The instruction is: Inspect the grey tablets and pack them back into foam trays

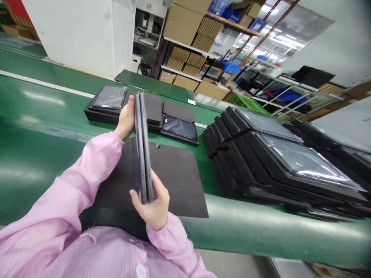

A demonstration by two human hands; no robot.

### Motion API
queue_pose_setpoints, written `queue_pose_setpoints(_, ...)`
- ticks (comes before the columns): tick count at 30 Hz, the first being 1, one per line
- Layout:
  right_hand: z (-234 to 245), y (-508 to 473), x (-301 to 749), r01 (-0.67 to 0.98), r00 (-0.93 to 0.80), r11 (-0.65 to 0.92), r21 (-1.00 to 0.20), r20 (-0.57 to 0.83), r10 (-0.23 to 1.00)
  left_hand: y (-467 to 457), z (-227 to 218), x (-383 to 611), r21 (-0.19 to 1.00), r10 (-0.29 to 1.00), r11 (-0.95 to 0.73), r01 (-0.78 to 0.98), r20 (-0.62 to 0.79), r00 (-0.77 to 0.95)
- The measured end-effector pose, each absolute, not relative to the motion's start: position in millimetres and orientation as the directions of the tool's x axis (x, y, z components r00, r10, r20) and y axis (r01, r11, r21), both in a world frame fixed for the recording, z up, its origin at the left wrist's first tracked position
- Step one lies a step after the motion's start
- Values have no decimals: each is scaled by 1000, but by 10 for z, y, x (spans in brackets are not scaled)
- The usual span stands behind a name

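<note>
Two grey tablets (144,154) stand on edge, side by side, between my hands, their thin speaker-holed edges facing me. My left hand (126,117) grips them near the far end, its fingers partly hidden behind them. At the near end my right hand (156,202) wraps around both, thumb on the left face. Below them a dark foam mat (179,181) lies on the green bench. Beyond the mat is a black foam tray (101,115) with a tablet (110,97) in clear film, and to its right another wrapped tablet (179,127) lies in black foam.
Tall stacks of black trays (237,170) with film-wrapped tablets stand on the right of the green bench (43,154). A white pillar (84,34) rises behind the bench. Farther back are shelves with cardboard boxes (181,23) and a green crate (249,103).
</note>
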State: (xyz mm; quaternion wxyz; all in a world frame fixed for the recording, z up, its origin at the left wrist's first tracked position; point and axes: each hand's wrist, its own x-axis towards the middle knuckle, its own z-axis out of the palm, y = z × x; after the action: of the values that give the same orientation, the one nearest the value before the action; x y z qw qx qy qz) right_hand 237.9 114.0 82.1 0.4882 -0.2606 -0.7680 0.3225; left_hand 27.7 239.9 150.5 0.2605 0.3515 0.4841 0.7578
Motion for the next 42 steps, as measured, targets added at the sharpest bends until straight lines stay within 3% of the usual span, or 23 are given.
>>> queue_pose_setpoints(3,816,1164,2352,32,-364,643,-765,590,721,2418,1502,292,892,717,-447,61,399,-572)
queue_pose_setpoints(7,831,1181,2351,-16,-393,647,-763,599,697,2456,1480,296,880,731,-455,132,455,-508)
queue_pose_setpoints(14,851,1166,2372,-66,-432,568,-820,536,725,2491,1484,305,878,755,-478,25,426,-498)
queue_pose_setpoints(21,943,1144,2413,-127,-513,489,-863,479,713,2484,1502,337,858,741,-507,77,480,-470)
queue_pose_setpoints(30,993,1071,2479,-115,-580,393,-912,383,719,2376,1607,434,818,711,-555,149,560,-426)
queue_pose_setpoints(35,1072,1052,2502,-6,-572,393,-920,325,753,2254,1701,517,796,712,-583,166,598,-368)
queue_pose_setpoints(42,1138,1033,2495,23,-564,400,-916,318,762,2052,1861,642,698,637,-662,273,716,-285)
